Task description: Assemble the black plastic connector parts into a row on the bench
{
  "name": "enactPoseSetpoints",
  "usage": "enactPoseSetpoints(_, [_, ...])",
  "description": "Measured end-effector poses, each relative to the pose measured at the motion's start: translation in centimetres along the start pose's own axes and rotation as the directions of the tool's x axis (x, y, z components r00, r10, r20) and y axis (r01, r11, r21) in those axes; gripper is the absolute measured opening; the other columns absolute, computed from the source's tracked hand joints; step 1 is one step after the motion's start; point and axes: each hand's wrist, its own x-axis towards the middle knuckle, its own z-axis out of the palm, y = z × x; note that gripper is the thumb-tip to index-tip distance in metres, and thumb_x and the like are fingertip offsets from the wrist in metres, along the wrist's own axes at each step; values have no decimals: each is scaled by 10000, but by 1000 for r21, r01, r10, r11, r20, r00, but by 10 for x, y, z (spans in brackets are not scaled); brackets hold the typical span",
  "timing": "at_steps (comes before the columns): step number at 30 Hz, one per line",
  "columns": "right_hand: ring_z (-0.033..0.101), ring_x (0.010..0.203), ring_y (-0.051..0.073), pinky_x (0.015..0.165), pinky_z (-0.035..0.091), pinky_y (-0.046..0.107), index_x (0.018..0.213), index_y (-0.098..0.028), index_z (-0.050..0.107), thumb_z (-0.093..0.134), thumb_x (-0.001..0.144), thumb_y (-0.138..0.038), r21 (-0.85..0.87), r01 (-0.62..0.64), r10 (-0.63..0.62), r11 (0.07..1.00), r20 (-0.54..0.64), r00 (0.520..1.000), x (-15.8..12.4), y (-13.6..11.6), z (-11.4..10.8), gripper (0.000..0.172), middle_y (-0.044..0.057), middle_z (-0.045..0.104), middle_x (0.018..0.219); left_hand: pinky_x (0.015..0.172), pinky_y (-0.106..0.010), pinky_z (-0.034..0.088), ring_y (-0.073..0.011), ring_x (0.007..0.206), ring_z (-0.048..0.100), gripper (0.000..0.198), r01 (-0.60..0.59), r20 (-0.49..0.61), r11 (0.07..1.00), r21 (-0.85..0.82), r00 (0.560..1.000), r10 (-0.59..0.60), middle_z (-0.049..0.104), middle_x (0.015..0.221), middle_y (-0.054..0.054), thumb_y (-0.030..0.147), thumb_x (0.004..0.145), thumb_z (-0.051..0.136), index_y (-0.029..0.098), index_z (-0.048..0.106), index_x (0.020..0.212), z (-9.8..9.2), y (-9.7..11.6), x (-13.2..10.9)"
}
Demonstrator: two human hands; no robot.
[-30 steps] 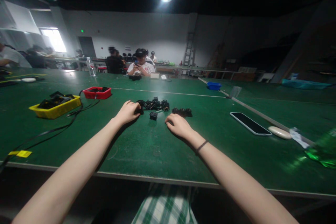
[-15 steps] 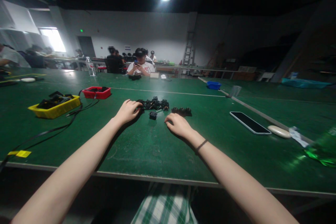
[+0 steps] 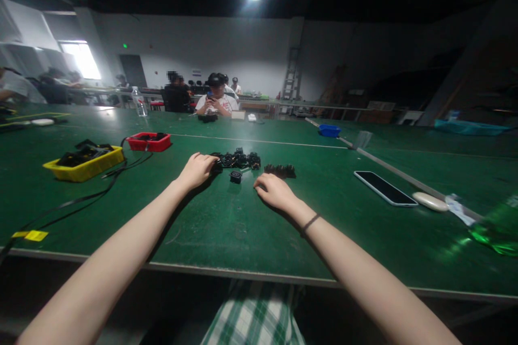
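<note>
My left hand (image 3: 197, 168) reaches to the left end of a pile of small black parts (image 3: 239, 158). Its fingers bend down against the dark pieces there, and what they grip, if anything, is hidden. On the table lies my right hand (image 3: 272, 188), fingers loosely curved, thumb apart, nothing visible in it. Just beyond it is a short row of dark parts (image 3: 280, 171). A single square black socket-like part (image 3: 235, 177) sits between the hands, in front of the pile, touched by neither.
To the left stand a yellow bin (image 3: 83, 167) and a red bin (image 3: 149, 143) of black parts, with a black cable (image 3: 107, 190) alongside. A phone (image 3: 384, 188), a beige oval object (image 3: 429, 201) and a green bottle (image 3: 499, 223) lie right. Across the table sits a person (image 3: 216, 101).
My left thumb has drawn in slightly beside the pile, and less of it shows. The right hand and the parts look unmoved.
</note>
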Motion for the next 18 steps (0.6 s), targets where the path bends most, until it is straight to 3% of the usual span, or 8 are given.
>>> enactPoseSetpoints(10, [587, 939, 184, 845, 431, 280, 948, -160, 686, 514, 858, -151, 21, 1, -1, 1000, -5, 1000, 0, -1, -1, 195, 83, 668, 1003, 1037, -479, 349, -241, 1029, 635, 350, 7, -22, 999, -42, 1000, -8, 701, 1116, -97, 160, 880, 380, 199, 624, 1127, 0, 0, 1])
enactPoseSetpoints(18, [585, 939, 189, 840, 433, 286, 945, -167, 685, 515, 858, -154, 19, -1, 1, 1000, -11, 1000, 0, 0, 1, 191, 81, 667, 997, 911, -425, 475, -251, 999, 639, 337, -86, -199, 975, -203, 979, 45, 699, 1079, -129, 193, 895, 369, 147, 633, 1100, 1, 0, 4])
